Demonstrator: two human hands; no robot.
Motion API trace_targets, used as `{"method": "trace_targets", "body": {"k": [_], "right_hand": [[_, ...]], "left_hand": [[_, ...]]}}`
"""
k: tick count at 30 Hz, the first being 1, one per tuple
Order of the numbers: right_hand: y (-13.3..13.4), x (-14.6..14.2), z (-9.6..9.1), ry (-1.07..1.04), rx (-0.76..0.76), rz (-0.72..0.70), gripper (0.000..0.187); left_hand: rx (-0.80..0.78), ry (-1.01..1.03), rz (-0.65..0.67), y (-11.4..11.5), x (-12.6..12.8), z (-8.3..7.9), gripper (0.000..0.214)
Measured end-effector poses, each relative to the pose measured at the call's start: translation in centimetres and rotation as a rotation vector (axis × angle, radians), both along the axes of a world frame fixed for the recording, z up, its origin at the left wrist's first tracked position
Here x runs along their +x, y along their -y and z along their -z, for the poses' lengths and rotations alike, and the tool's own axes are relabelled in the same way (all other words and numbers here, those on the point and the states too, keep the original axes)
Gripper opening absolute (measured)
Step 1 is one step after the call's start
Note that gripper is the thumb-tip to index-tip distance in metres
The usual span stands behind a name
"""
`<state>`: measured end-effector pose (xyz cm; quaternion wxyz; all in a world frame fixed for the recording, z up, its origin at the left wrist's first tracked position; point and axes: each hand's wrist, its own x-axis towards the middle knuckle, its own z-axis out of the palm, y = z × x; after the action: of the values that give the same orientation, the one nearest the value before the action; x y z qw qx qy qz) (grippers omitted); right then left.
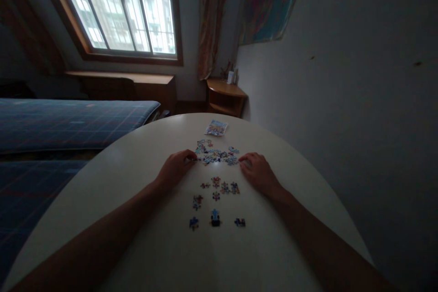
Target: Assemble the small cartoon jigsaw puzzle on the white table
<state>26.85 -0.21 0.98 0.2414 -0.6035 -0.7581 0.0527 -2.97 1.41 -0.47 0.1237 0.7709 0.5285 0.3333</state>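
Note:
A loose pile of jigsaw puzzle pieces point(216, 156) lies in the middle of the round white table. At the pile's left edge is my left hand point(176, 167), thumb and forefinger brought together on a small dark puzzle piece point(196, 159). My right hand point(257, 171) rests on the table at the pile's right edge, fingers bent and a little apart, fingertips next to the outer pieces. Nearer to me several separate pieces point(225, 187) are spread out. Closest are a blue-and-black piece group point(215, 219), a piece on its left point(194, 223) and one on its right point(240, 222).
A small printed picture packet point(216, 127) lies beyond the pile on the white table point(164, 246). To the left stands a bed with a blue plaid mattress point(68, 121). A wooden corner cabinet point(226, 89) and a desk point(150, 78) are behind, under the window. A wall rises at the right.

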Motion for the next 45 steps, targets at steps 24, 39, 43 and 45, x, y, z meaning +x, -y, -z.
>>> {"method": "trace_targets", "body": {"k": [24, 39, 43, 45], "right_hand": [[1.1, -1.2, -1.2, -0.108, 0.104, -0.019, 0.018], [7.0, -7.4, -2.6, -1.015, -0.454, -0.345, 0.023], [6.7, -6.8, -2.8, -0.897, -0.403, -0.316, 0.021], [6.5, -6.4, -2.9, -0.832, -0.385, -0.29, 0.02]], "left_hand": [[0.358, 0.131, -0.003, 2.4, 1.0, -1.4, 0.011], [0.683, 0.099, 0.586, 6.5, 3.3, -2.7, 0.016], [0.644, 0.166, 0.522, 6.6, 3.5, -2.7, 0.018], [0.577, 0.217, 0.454, 6.7, 3.6, -2.6, 0.022]]}}
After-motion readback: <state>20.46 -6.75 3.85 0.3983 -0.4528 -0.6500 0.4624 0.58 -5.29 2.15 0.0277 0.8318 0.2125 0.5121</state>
